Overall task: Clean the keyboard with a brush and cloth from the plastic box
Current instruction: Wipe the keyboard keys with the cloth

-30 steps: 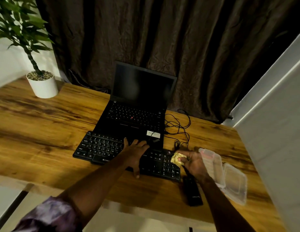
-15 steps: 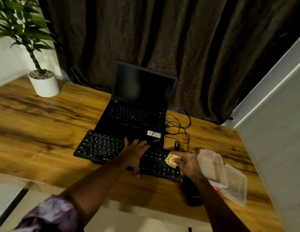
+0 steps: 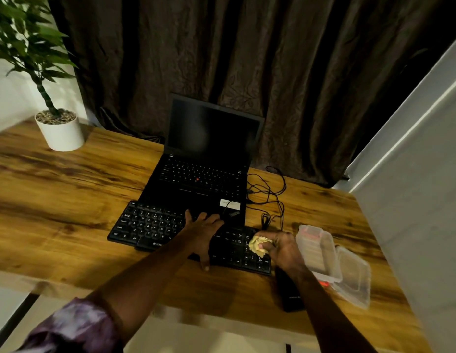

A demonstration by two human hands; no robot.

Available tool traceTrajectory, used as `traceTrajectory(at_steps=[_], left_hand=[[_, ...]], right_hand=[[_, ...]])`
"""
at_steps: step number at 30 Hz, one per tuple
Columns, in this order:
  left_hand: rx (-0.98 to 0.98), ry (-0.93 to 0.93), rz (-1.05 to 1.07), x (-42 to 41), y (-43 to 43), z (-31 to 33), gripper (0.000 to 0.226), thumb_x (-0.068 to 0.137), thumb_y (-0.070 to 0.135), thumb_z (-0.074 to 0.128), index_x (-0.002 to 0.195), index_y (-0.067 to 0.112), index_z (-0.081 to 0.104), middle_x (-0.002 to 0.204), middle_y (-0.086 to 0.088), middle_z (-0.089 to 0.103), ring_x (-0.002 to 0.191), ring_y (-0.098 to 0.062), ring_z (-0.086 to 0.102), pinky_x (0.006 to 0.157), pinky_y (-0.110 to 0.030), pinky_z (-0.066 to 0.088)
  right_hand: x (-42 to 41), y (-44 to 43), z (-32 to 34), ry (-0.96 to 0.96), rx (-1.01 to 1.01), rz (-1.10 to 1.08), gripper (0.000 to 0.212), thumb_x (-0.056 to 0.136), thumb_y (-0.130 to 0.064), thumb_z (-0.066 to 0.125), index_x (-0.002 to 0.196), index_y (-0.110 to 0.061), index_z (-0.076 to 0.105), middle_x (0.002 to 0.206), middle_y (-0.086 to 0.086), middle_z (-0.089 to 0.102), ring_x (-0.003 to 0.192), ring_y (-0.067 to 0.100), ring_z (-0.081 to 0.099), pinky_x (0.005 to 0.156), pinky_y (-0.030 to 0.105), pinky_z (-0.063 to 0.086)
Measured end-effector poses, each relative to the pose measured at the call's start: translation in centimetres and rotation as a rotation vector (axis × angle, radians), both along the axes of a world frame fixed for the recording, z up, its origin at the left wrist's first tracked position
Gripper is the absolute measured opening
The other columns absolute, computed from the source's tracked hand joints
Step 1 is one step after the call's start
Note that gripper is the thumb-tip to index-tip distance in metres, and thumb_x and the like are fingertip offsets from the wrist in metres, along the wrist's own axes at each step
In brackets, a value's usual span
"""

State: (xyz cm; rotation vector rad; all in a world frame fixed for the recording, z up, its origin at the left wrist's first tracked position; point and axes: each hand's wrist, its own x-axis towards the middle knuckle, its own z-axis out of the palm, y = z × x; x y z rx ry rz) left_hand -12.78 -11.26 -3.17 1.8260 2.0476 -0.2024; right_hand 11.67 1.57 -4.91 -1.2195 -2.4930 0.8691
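A wooden table fills the middle of the frame. At centre an open black laptop stands with its screen dark, a white sticker at the lower right of its palm rest. Thin black cables loop on the wood just right of it. In the upper left a green plant rises from a white pot topped with pebbles. A dark brown curtain hangs behind. A pale wall fills the right edge. A black flat object lies at lower right, near the table's front edge.
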Motion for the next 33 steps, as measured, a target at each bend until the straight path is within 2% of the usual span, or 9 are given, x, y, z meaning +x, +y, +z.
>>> traceTrajectory(at_steps=[4,7,12,16,18,22,25,29,33], left_hand=[[-0.003,-0.007,0.004,0.1,-0.2,0.3,0.141,0.05,0.05,0.093,0.158,0.024,0.006,0.165,0.0,0.001,0.149,-0.03,0.004,0.107,-0.077,0.0],[-0.014,-0.007,0.01,0.3,-0.2,0.5,0.14,0.051,0.049,0.093,0.158,0.024,0.005,0.165,0.001,0.0,0.15,-0.031,0.002,0.108,-0.076,-0.001],[-0.021,-0.004,0.006,0.2,-0.2,0.5,0.141,0.051,0.049,0.093,0.158,0.024,0.005,0.165,0.001,0.001,0.15,-0.03,0.002,0.108,-0.077,-0.001],[-0.014,-0.008,0.007,0.1,-0.2,0.4,0.142,0.05,0.05,0.093,0.158,0.024,0.005,0.165,0.001,0.0,0.15,-0.03,0.002,0.108,-0.077,0.0],[-0.013,-0.012,0.008,0.1,-0.2,0.3,0.142,0.05,0.049,0.093,0.158,0.024,0.005,0.165,0.001,0.0,0.149,-0.03,0.002,0.108,-0.077,0.0],[-0.007,-0.021,0.015,0.0,-0.2,0.1,0.142,0.049,0.049,0.093,0.158,0.025,0.006,0.164,0.002,0.001,0.149,-0.03,0.003,0.107,-0.078,0.0],[-0.007,-0.017,0.006,0.0,-0.2,0.1,0.142,0.049,0.05,0.093,0.158,0.024,0.006,0.165,0.002,0.001,0.149,-0.03,0.003,0.107,-0.078,-0.001],[-0.007,-0.003,0.011,0.1,-0.3,0.1,0.141,0.051,0.051,0.092,0.158,0.023,0.006,0.165,0.0,0.0,0.149,-0.03,0.004,0.107,-0.078,0.001],[-0.011,-0.024,0.013,0.1,-0.3,0.3,0.141,0.05,0.05,0.093,0.158,0.024,0.006,0.165,0.001,-0.001,0.149,-0.03,0.002,0.107,-0.077,-0.001]], right_hand=[[2.6,0.8,0.2,-0.002,-0.036,-0.123,0.027,0.086,-0.01,0.075,0.11,-0.024,0.076,0.099,0.001,0.078,0.077,0.01,0.072,0.074,0.032,0.062],[2.0,-0.3,0.4,0.064,-0.072,-0.151,0.03,0.087,-0.003,0.073,0.109,-0.024,0.076,0.104,0.003,0.077,0.076,0.009,0.071,0.062,0.019,0.058],[-1.0,-2.2,0.0,0.065,-0.022,-0.052,0.032,0.087,-0.009,0.074,0.111,-0.029,0.076,0.107,-0.003,0.076,0.064,-0.01,0.061,0.061,0.003,0.044],[-0.3,-1.7,0.6,0.046,-0.013,-0.01,0.032,0.087,-0.01,0.074,0.113,-0.029,0.075,0.11,-0.003,0.075,0.078,-0.008,0.063,0.074,0.01,0.052],[1.0,-1.3,0.7,0.033,-0.001,-0.015,0.033,0.087,-0.008,0.073,0.114,-0.027,0.075,0.112,-0.001,0.075,0.088,0.002,0.068,0.083,0.025,0.059],[1.9,-1.3,0.4,-0.01,0.042,-0.022,0.033,0.088,-0.008,0.072,0.116,-0.026,0.074,0.113,0.003,0.075,0.092,0.013,0.07,0.084,0.033,0.06],[-0.2,-2.2,0.2,0.023,0.037,-0.002,0.032,0.088,-0.01,0.073,0.113,-0.028,0.075,0.111,-0.001,0.075,0.089,0.011,0.07,0.084,0.028,0.058],[-2.7,-3.1,0.0,0.022,0.025,0.096,0.031,0.088,-0.013,0.074,0.115,-0.027,0.075,0.111,-0.004,0.075,0.074,-0.017,0.056,0.076,0.009,0.049],[-0.6,-2.2,0.4,-0.024,0.019,0.049,0.032,0.09,-0.015,0.072,0.12,-0.026,0.072,0.111,0.0,0.075,0.076,-0.006,0.059,0.066,0.006,0.045]])
